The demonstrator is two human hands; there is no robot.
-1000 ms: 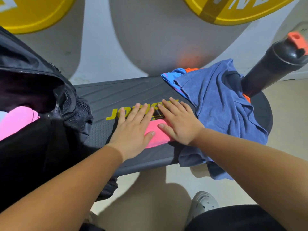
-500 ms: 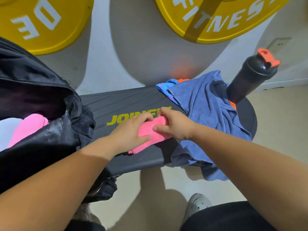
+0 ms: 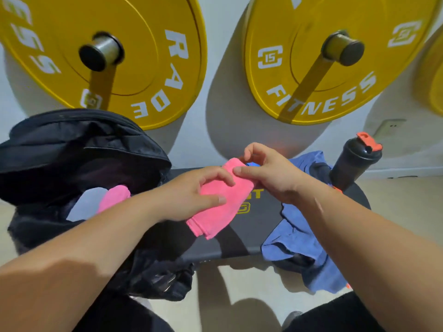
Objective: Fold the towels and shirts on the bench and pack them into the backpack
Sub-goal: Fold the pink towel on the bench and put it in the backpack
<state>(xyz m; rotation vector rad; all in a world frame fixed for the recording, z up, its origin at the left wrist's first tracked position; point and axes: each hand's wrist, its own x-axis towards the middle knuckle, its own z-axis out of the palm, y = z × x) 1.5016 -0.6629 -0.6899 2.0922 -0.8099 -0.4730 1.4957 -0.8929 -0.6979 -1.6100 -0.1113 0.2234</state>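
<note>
A folded pink towel [image 3: 221, 207] is lifted above the dark bench [image 3: 261, 226]. My left hand [image 3: 191, 195] grips its near half, thumb on top. My right hand [image 3: 268, 173] pinches its far end. The open black backpack [image 3: 79, 159] stands on the bench's left end, with a folded pink towel [image 3: 113, 196] and a pale folded cloth [image 3: 84, 204] inside. A crumpled blue shirt [image 3: 302, 231] lies on the right of the bench and hangs over its front edge.
A black shaker bottle [image 3: 352, 164] with an orange lid stands at the bench's far right. Two yellow weight plates [image 3: 119, 56] [image 3: 323, 63] hang on the wall behind. Pale floor lies below the bench.
Both hands went from pressing the pink towel flat on the bench to picking it up. It now hangs lifted, shifted left toward the backpack. The camera tilted up.
</note>
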